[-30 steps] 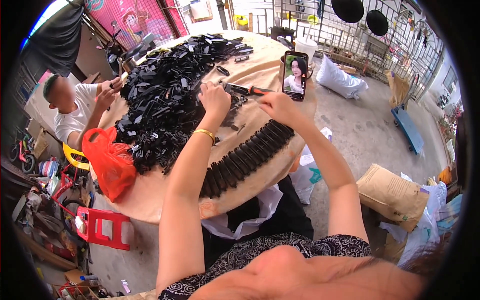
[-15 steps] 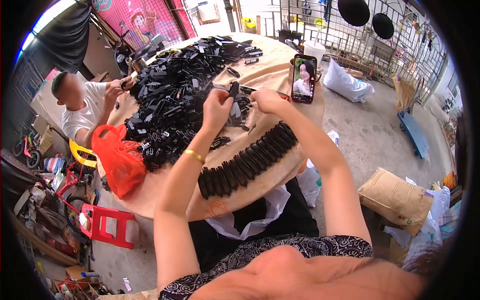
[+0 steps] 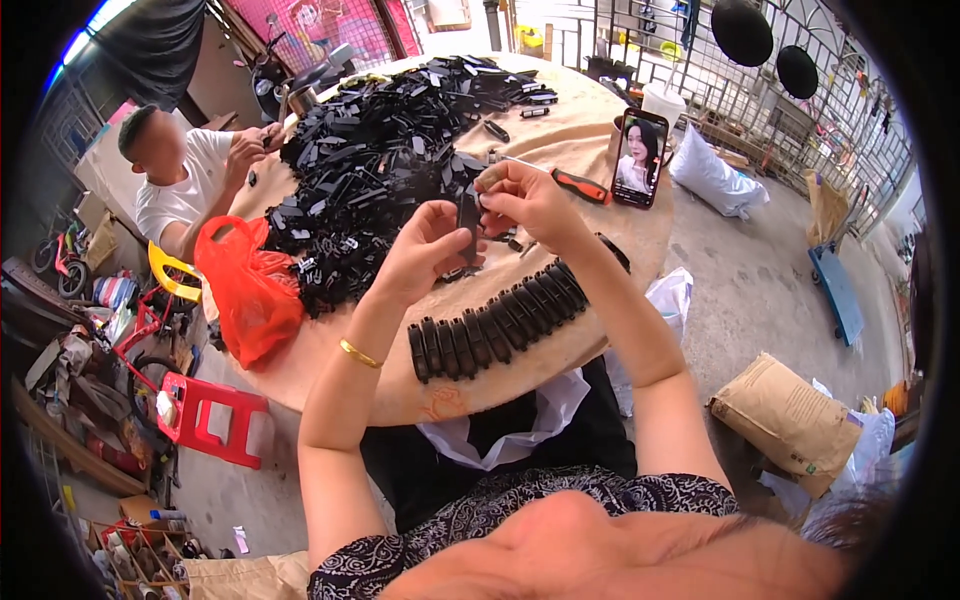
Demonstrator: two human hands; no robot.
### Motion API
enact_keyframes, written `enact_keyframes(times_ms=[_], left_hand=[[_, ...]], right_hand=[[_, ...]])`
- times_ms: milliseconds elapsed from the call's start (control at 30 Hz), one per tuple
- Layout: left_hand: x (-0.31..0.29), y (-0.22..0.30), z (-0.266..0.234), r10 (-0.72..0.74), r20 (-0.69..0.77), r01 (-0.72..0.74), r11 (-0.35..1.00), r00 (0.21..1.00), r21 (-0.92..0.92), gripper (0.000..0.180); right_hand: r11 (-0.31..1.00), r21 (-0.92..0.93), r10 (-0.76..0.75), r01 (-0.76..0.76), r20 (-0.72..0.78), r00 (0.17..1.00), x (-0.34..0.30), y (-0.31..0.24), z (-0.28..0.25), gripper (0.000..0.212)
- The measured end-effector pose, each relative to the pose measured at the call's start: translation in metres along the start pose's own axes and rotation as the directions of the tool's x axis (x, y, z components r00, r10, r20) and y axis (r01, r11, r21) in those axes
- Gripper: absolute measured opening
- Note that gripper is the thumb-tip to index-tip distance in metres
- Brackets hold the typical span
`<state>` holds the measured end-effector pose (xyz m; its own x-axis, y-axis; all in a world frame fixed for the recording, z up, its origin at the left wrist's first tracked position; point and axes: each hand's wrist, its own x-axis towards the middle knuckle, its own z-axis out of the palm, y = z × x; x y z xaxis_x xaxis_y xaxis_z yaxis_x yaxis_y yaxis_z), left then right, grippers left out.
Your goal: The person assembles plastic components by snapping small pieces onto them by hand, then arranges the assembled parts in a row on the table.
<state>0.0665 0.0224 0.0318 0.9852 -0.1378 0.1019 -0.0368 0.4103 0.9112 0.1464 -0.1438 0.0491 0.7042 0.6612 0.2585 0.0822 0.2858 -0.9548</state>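
A slim black plastic part (image 3: 467,222) stands upright between my two hands above the table. My left hand (image 3: 428,248) is closed on it, thumb and fingers along its side. The fingers of my right hand (image 3: 528,203) pinch its upper end; any smaller piece there is hidden. A screwdriver (image 3: 580,186) with an orange and black handle lies just beyond my right hand. Below my hands, similar black parts stand side by side in a curved row (image 3: 500,322). The large heap of loose black parts (image 3: 360,170) spreads to the left and far side.
The round table (image 3: 400,395) has a beige cloth cover. A phone (image 3: 640,158) stands upright at its right, by a white cup (image 3: 663,103). A red plastic bag (image 3: 250,290) sits at the left edge. Beyond it another person (image 3: 175,180) handles a small part. A red stool (image 3: 212,420) stands on the floor.
My right hand has let go of the screwdriver, which now lies on the table, and has come to the black part. My left hand has lowered slightly; the view has shifted a little.
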Motion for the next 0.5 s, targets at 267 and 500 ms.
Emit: enact_keyframes(times_ms=[267,500], left_hand=[[0.001,-0.008,0.007,0.064,-0.197,-0.018,0.973,0.978,0.228,0.028],[0.0,-0.021,0.0,0.06,-0.24,-0.014,0.982,0.969,0.187,0.025]], right_hand=[[0.976,-0.107,-0.191,0.188,-0.02,0.981,0.001,0.019,0.012,0.023],[0.8,-0.505,-0.404,0.323,-0.058,0.913,-0.004,0.033,0.019,0.016]])
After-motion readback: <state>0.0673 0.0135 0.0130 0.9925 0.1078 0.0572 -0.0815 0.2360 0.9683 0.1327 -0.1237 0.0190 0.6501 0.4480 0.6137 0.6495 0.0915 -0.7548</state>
